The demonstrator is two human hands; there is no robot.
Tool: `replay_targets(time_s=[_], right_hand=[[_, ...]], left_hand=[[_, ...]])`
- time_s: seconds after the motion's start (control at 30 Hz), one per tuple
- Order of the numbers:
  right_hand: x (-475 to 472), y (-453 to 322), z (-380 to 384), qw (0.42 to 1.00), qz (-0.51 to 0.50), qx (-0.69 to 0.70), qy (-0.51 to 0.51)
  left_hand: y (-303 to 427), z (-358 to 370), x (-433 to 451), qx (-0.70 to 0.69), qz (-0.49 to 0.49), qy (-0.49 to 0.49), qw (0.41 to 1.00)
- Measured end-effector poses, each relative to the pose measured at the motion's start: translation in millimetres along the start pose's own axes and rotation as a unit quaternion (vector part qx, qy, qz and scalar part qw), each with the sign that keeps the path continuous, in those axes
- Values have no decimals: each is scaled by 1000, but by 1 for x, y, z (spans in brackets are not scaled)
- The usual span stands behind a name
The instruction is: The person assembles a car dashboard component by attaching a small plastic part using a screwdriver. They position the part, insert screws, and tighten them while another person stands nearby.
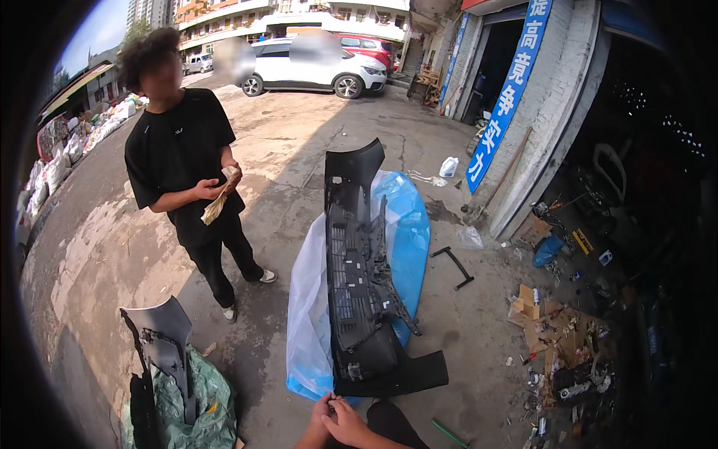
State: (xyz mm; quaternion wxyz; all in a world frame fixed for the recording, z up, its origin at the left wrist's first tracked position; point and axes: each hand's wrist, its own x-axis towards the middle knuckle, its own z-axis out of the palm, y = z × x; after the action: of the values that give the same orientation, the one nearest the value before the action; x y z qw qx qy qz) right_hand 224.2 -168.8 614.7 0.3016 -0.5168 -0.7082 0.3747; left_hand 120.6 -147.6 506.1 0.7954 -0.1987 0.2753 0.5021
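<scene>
My left hand (pixel 318 416) and my right hand (pixel 346 422) meet at the bottom middle, with their fingertips together. Whether something small lies between the fingers is hidden. Just beyond them a black plastic car bumper cover (pixel 367 337) lies lengthwise on the ground, its ribbed inner side up. A grille section (pixel 341 264) runs along its left part, and a narrow black bracket (pixel 384 269) lies along its right side. Under the bumper cover spreads blue and white plastic sheeting (pixel 414 224).
A person (pixel 179 151) in black stands at left holding pale gloves or cloth (pixel 216 209). A grey fender (pixel 171 337) rests on green sheeting (pixel 216 387). At right are a black bracket (pixel 460 266), a green rod (pixel 449 433), and cardboard (pixel 566 337) with scattered parts.
</scene>
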Motion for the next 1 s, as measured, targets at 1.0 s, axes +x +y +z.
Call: replay_targets(time_s=[1.0], right_hand=[[-645, 143, -59, 778, 571, 50, 258]], left_hand=[[55, -279, -486, 41, 327, 537, 777]])
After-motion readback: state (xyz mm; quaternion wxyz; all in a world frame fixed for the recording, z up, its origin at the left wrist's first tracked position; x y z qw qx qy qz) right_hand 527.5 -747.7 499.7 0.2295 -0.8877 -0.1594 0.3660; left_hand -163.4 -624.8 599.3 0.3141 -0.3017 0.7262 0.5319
